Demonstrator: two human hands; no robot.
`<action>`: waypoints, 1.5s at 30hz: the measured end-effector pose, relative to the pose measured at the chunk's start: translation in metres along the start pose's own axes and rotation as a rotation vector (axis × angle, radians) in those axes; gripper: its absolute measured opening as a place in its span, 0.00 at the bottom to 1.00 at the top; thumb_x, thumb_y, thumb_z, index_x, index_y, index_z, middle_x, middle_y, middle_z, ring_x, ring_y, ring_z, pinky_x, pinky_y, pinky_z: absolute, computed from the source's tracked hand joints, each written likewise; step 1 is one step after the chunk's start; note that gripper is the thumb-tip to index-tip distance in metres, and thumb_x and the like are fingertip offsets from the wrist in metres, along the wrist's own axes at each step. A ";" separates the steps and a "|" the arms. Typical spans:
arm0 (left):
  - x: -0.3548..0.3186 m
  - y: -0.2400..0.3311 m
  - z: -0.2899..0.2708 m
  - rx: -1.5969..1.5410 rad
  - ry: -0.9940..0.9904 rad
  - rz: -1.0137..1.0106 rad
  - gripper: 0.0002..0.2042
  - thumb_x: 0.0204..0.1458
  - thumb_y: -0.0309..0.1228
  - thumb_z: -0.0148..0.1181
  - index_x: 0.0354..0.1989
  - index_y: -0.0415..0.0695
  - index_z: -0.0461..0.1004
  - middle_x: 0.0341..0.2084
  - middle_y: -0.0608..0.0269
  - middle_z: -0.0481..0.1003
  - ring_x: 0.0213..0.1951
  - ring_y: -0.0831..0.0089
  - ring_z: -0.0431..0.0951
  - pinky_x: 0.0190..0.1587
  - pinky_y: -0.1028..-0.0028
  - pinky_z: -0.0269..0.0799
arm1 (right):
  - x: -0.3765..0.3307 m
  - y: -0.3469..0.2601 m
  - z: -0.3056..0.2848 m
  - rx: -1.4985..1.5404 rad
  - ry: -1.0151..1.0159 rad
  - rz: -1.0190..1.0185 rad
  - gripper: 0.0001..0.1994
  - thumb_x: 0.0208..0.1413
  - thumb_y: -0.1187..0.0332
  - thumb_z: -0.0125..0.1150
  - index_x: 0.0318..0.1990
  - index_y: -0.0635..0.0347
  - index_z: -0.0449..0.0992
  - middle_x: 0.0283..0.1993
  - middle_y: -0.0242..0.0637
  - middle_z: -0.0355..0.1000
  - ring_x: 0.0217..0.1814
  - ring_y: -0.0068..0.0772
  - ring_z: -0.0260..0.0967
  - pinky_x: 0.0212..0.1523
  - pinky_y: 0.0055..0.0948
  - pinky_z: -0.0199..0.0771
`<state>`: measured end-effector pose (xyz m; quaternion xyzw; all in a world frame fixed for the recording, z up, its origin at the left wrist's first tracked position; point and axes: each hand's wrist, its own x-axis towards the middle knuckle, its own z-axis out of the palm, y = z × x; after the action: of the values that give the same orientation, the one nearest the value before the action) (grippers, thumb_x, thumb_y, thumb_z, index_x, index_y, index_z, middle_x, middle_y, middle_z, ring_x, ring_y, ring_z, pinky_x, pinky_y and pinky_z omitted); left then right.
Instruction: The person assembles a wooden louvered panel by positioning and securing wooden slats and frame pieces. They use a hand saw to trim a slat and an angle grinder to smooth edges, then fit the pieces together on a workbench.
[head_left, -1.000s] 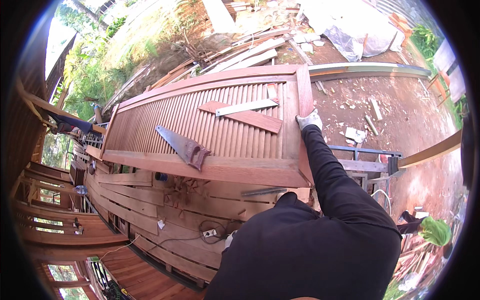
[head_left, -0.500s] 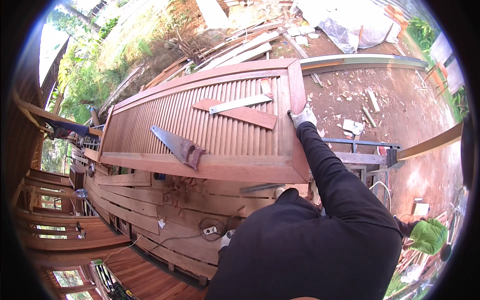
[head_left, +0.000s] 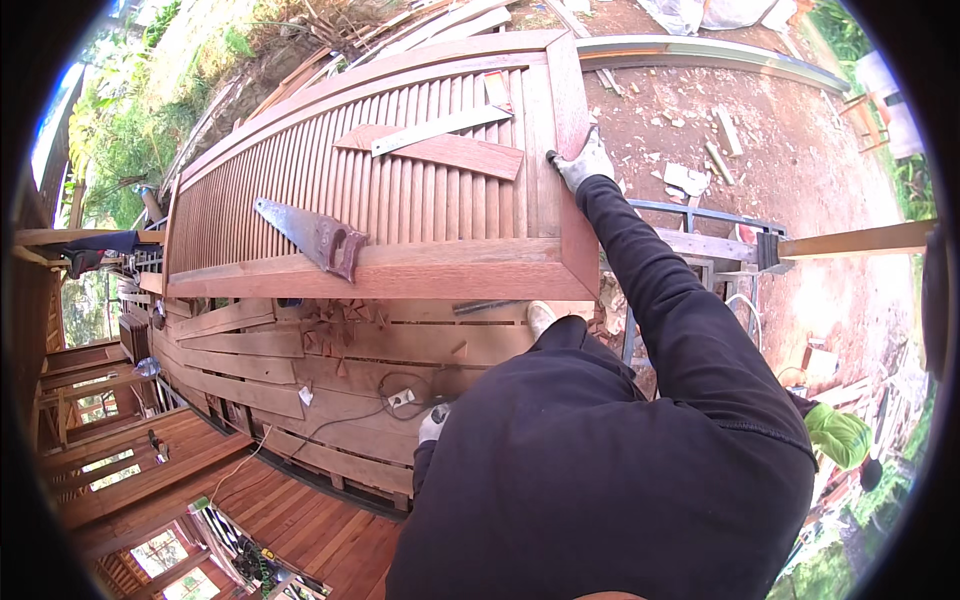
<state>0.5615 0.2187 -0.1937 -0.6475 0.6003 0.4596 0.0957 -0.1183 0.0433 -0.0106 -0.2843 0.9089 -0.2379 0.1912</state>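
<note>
A reddish-brown louvered door point(head_left: 430, 262) lies flat across the middle at waist height. My right hand point(head_left: 588, 163), in a pale glove with dark fingertips, grips the frame at its right end, thumb over the top face. On the slats rests a handsaw point(head_left: 308, 235) with a brown wooden handle, its grip over the near rail. Farther right, a try square point(head_left: 440, 130) with a silver blade lies across a short wooden board point(head_left: 470, 154). My left hand point(head_left: 434, 422), gloved too, hangs low beside my body, away from the door; its fingers are mostly hidden.
Under the door is a plank floor point(head_left: 350, 425) with wood offcuts point(head_left: 335, 325), a cord and a white power socket point(head_left: 401, 398). A blue metal frame point(head_left: 700, 212) and a timber beam point(head_left: 855, 240) stand at right. A person in a green top point(head_left: 838, 436) is at far right.
My view has shifted, so the door and its tools sit higher and farther left in the picture. My right hand stays on the door's end; the left stays low by my body.
</note>
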 end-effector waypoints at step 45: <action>0.045 -0.020 -0.001 0.103 -0.098 0.004 0.21 0.61 0.51 0.50 0.48 0.47 0.79 0.46 0.52 0.80 0.51 0.54 0.79 0.52 0.62 0.73 | -0.076 0.025 0.000 -0.009 -0.049 0.015 0.58 0.46 0.33 0.64 0.71 0.74 0.52 0.71 0.57 0.58 0.76 0.47 0.52 0.78 0.46 0.34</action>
<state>0.5728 0.1924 -0.2330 -0.6174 0.6189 0.4594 0.1571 -0.0704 0.1080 -0.0081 -0.2838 0.9071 -0.2254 0.2140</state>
